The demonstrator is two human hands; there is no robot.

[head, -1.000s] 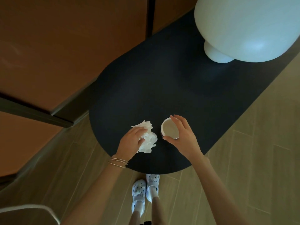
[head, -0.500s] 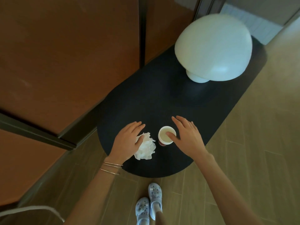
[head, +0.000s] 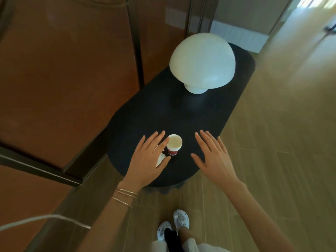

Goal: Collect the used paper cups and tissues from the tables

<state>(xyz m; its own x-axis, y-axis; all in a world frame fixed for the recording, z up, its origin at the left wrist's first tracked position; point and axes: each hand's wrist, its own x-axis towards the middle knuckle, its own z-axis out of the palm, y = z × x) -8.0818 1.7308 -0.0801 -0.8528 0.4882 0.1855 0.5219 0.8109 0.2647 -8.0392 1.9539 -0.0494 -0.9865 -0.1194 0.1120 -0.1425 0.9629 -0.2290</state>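
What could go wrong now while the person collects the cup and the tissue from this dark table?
1. The left hand lies flat over the tissue, fingertips right beside the paper cup; a careless sweep might tip it, and whether liquid remains inside is unclear.
2. Cup and tissue sit near the table edge closest to the person, so a nudge could push them to the floor.
3. The right hand is open, apart from the cup, so nothing steadies it.
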